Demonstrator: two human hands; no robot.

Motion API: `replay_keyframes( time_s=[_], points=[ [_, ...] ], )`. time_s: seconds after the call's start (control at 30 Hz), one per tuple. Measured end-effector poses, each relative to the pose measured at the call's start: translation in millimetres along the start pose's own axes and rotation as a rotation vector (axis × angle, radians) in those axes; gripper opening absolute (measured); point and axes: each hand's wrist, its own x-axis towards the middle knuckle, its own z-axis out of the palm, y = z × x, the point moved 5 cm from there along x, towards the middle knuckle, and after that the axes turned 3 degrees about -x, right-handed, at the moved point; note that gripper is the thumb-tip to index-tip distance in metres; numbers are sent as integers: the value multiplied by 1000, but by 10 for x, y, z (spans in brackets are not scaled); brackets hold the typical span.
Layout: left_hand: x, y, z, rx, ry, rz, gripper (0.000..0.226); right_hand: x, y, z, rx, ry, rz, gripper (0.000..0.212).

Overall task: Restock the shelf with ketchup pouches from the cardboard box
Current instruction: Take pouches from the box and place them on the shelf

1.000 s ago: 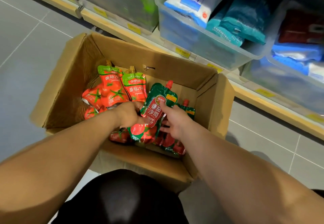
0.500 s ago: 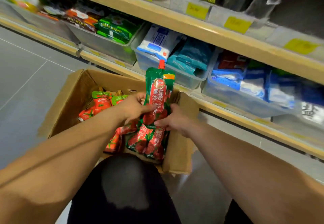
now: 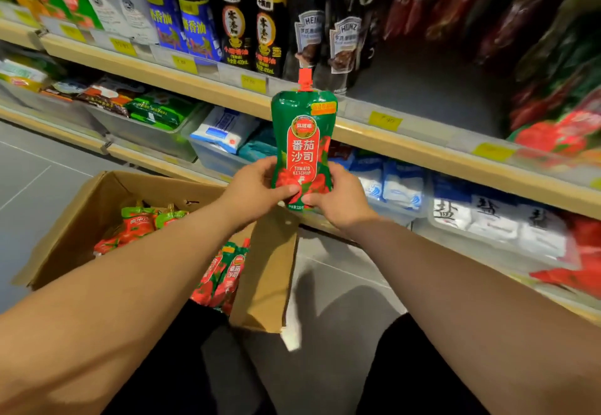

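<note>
Head view: both hands (image 3: pixel 257 192) grip pouch (image 3: pixel 304 141) labelled "TOMATO KETCHUP"

Floor (image 3: pixel 48 187) bears cardboard box (image 3: pixel 74 229); shelf (image 3: pixel 422 151) bears sauce bottles (image 3: pixel 234 24).

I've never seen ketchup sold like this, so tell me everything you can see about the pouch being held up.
The ketchup pouch is a glossy, soft-looking plastic bag, green on top and red with tomato pictures below, printed with Chinese characters and TOMATO KETCHUP. A red cap tops it. It is upright, label facing the camera, in front of the shelf. The left hand and right hand pinch its lower part from either side.
</note>
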Motion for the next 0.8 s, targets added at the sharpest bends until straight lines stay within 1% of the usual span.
replay_keyframes(
  time_s=[0.07, 0.17, 0.33, 0.43, 0.5, 0.53, 0.63, 0.7, 0.73, 0.8],
  points=[
    [33, 261, 179, 45, 73, 99, 42, -27, -41, -307, 4, 87, -66, 50],
    [125, 673, 490, 157, 179, 244, 34, -38, -95, -805, -14, 222, -160, 50],
    [345, 1247, 1040, 172, 228, 416, 32, -50, -92, -1555, -80, 455, -231, 46],
    [517, 1560, 1325, 219, 227, 502, 39, -25, -90, -1954, -91, 598, -284, 42],
    [605, 1766, 1473, 234, 237, 580, 38, 37, -54, -2178, -121, 664, -273, 31],
    [652, 1853, 1549, 242, 233, 604, 38, 64, -25, -2278, -145, 697, -257, 30],
    [837, 1988, 1731, 308, 189, 595, 40, 116, 64, -2483, -185, 774, -199, 38],
    [942, 2015, 1808, 375, 163, 570, 35, 137, 98, -2548, -203, 787, -146, 42],
    [994, 2030, 1855, 400, 158, 570, 31, 155, 134, -2588, -214, 786, -109, 38],
    [1065, 2037, 1905, 439, 156, 557, 29, 200, 202, -2637, -271, 789, -50, 20]
  ],
)
